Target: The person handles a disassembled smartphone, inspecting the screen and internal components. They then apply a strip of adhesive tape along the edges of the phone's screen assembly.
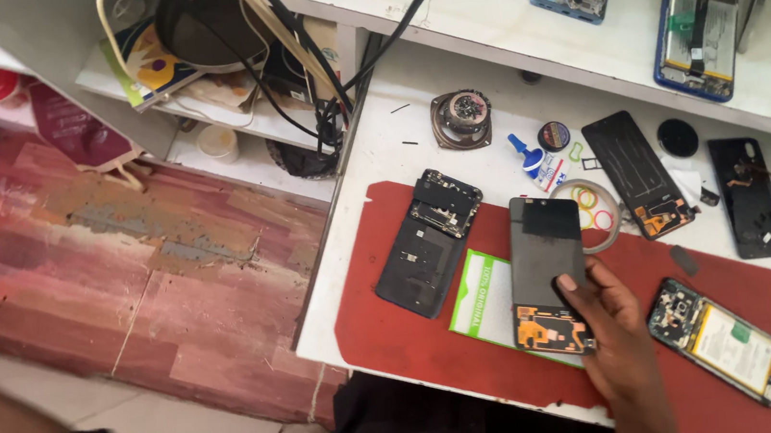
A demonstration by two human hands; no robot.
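Note:
My right hand [618, 335] grips a black phone display panel [544, 247] by its lower right side, thumb pressed on its face. The panel has an orange flex part at its lower end and lies partly over a white card with a green edge [484, 300] on the red mat [390, 342]. To its left rests an opened black phone body [431, 240]. To the right of my hand lies another opened phone with its battery showing [724, 338]. My left hand is out of view.
A tape roll [595, 212], a second display panel [637, 173], a black back cover [749, 196], a small speaker [461, 119] and a glue tube [529, 157] lie on the white table. Two opened phones [697, 21] sit on the upper shelf. Cables [321, 79] hang at the table's left edge.

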